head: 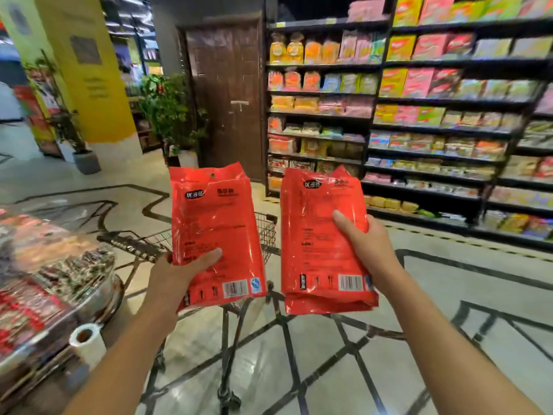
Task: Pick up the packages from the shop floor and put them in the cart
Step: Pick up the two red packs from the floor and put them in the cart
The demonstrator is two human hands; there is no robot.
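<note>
Two red packs, one clamped in my left hand [179, 274], one in my right hand [366, 247]; I should lower both flat into the cart [266, 232] before letting go.

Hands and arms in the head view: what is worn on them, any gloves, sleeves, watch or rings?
Nothing worn shows. The left hand and right hand are bare, with no gloves and no rings on the visible fingers. Both forearms are uncovered down to the bottom edge of the frame, with no sleeve, watch or wristband in view. Nails look short and unpainted.
</note>
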